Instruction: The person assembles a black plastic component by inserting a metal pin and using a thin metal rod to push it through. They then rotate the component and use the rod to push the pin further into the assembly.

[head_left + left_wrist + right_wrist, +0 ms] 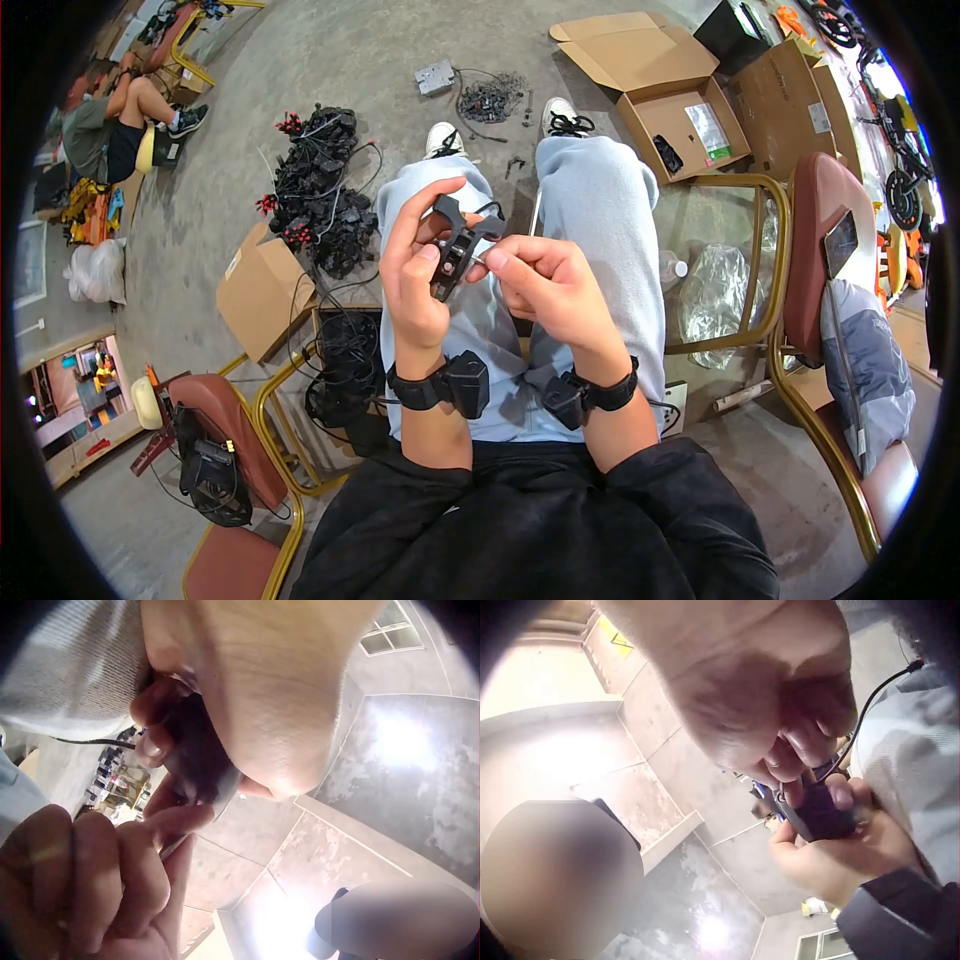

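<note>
My left hand [412,290] grips a black plastic device [458,242] above my lap, thumb on one side and fingers round the other. The device has a forked upper end and a slotted face with small metal parts. In the left wrist view its smooth dark back [199,754] shows between the fingers. At its lower right side my right hand [550,290] pinches a thin metal piece [477,262] between thumb and forefinger, other fingers curled in. What kind of piece it is I cannot tell. A black cable [870,705] runs off the device in the right wrist view.
A heap of black devices and cables [322,195] lies on the floor ahead left. An open cardboard box [690,125] stands ahead right. Small dark parts [490,102] lie beyond my shoes. Chairs flank me, one with a red seat back [815,250]. Another person [115,120] sits far left.
</note>
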`<move>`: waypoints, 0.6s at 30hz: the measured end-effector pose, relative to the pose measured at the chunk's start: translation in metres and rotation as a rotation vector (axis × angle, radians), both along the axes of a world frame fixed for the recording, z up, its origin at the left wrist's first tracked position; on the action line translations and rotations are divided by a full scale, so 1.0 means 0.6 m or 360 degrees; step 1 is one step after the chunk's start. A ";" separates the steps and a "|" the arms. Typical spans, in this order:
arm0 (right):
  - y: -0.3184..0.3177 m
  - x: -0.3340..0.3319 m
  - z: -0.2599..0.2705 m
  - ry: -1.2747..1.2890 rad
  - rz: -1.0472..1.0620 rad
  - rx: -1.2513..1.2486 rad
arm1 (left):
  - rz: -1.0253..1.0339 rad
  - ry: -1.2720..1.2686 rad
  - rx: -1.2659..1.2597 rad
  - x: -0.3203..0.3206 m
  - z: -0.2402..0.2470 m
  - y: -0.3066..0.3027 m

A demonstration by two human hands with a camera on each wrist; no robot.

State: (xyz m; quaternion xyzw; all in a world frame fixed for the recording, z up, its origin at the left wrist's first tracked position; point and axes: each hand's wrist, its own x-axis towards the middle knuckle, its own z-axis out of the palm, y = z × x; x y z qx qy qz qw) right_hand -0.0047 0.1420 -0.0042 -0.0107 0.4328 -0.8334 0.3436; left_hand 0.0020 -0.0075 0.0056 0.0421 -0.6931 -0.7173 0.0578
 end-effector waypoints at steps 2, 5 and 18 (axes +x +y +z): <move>-0.012 0.007 -0.006 0.0437 -0.0251 0.0317 | 0.0048 -0.0011 0.0071 0.000 0.006 0.009; -0.017 0.004 -0.015 0.1532 -0.0634 0.1041 | 0.0094 -0.0030 0.0118 -0.001 0.006 0.007; -0.014 0.009 0.001 0.0377 -0.0307 0.0285 | 0.0134 -0.0005 0.0142 -0.002 0.006 0.014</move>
